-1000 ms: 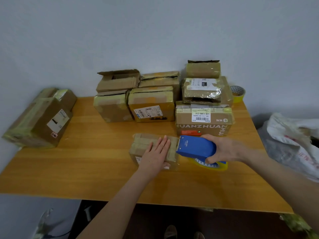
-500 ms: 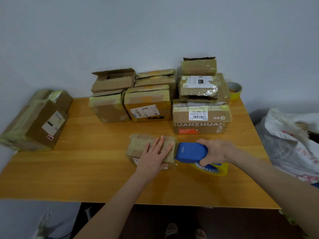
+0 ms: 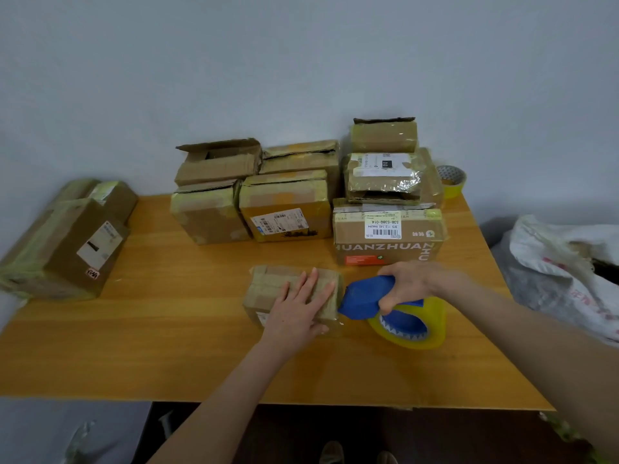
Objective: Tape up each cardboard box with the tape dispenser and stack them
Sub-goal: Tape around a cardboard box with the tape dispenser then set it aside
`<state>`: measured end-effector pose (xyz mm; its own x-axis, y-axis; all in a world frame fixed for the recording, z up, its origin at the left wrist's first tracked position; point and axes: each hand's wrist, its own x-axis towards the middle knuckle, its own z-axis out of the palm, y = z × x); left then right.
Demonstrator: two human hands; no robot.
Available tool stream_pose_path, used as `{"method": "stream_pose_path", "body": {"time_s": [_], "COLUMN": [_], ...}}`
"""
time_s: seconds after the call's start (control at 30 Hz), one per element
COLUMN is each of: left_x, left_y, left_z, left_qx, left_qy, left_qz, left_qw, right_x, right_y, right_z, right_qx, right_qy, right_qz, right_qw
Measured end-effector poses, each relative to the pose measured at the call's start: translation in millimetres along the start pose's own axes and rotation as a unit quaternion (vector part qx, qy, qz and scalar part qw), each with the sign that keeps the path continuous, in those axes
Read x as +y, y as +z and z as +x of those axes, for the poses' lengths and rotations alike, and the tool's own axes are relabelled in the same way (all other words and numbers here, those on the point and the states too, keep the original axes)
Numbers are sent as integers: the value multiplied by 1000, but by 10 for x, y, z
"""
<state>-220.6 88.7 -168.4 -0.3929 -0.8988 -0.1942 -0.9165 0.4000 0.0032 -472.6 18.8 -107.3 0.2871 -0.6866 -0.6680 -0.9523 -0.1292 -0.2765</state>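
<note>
Progress: you are taping one small box (image 3: 278, 279); the open box (image 3: 217, 162) behind is waiting.
Fingers: left hand (image 3: 298, 309) pressing flat, spread; right hand (image 3: 412, 279) gripping the tape dispenser (image 3: 365, 296).

brown box (image 3: 385, 249) at 1 o'clock on the table (image 3: 167, 346): side print "HUANZHUAN" | its barcode label (image 3: 382, 226), upside down: "538-5386-014" | white label (image 3: 279, 221) on 12 o'clock box (image 3: 284, 195): too small to read
</note>
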Motion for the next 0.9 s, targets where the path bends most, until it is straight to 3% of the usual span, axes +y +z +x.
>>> {"method": "stream_pose_path", "body": {"time_s": [0.17,0.3,0.4,0.63,0.8,0.9], "left_x": [49,332,446,90,255,229], "left_y": [-61,-194,-232,-252,-137,-118], "left_z": [-11,123,181,-118,-276,-288], "left_qx": [9,94,78,-6,-13,0], "left_qy": [-19,-148,-216,-82,-219,-182], "left_qz": [-50,-133,-120,-147,-106,-80], "left_qw": [999,975,966,986,970,980], "right_x": [217,234,173,253,116,20], "right_y": [-76,-58,105,376,559,556], "right_z": [-154,-175,-112,-80,0,41], "right_qx": [75,147,174,134,117,128], "right_qy": [45,32,33,62,74,63], "right_qz": [18,173,306,497,560,557], "right_qw": [996,973,935,855,817,818]}}
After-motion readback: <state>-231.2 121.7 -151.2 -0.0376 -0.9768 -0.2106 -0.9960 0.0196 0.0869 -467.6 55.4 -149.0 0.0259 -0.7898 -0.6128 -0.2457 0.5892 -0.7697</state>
